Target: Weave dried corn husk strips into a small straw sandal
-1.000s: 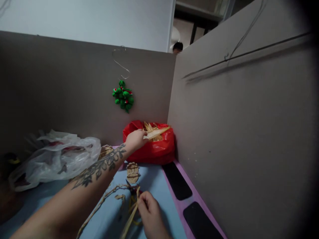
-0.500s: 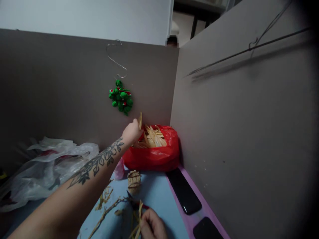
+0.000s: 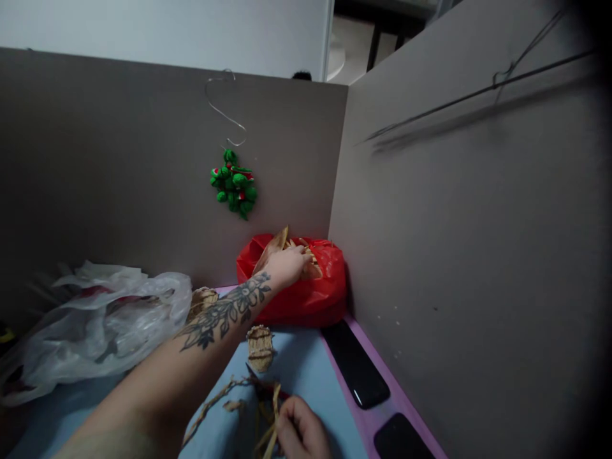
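My left hand [image 3: 287, 264], on a tattooed forearm, reaches into a red plastic bag [image 3: 296, 308] of dried husk strips [image 3: 313, 270]. Its fingers are loosely bent over the strips, with the tips partly hidden; a broad dry husk [image 3: 273, 248] sticks up beside it. At the bottom, my right hand [image 3: 305, 428] is closed on thin husk strips [image 3: 274, 408]. Next to those strips lie scissors [image 3: 253, 375] with red handles, partly covered, and a twisted husk cord [image 3: 215, 400]. A small woven straw piece [image 3: 261, 348] stands behind the scissors.
A clear plastic bag [image 3: 109, 325] lies at the left, beside another woven piece [image 3: 203, 299]. A black phone [image 3: 356, 363] and a second dark device [image 3: 400, 437] rest at the right. Grey partitions [image 3: 454, 255] enclose the table; a green ornament [image 3: 234, 185] hangs on one.
My left hand has moved right and down from the bag's left side onto the strips. The strip upright in its fingers is no longer seen there. My right hand keeps its grip.
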